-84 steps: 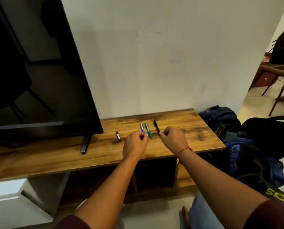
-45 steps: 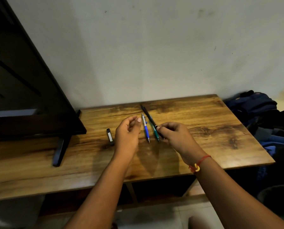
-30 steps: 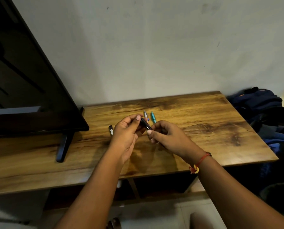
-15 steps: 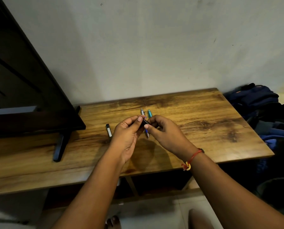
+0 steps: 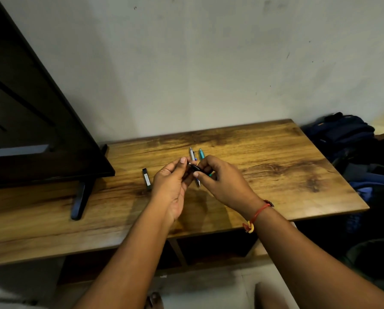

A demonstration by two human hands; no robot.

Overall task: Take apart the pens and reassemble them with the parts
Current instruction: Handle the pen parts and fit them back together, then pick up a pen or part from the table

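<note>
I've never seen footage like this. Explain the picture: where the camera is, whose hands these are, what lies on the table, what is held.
No machine here: a person works with two bare hands, and the one camera sits on their head, looking forward and down, so the arms enter from below. The left hand and right hand each pinch an end of a slim black pen, above the brown wooden table. On the table lie a blue-and-silver pen and a teal pen, side by side, and further left a small black oblong piece with a pale label; what it is I cannot tell. A black flat-screen television stands at the left.
</note>
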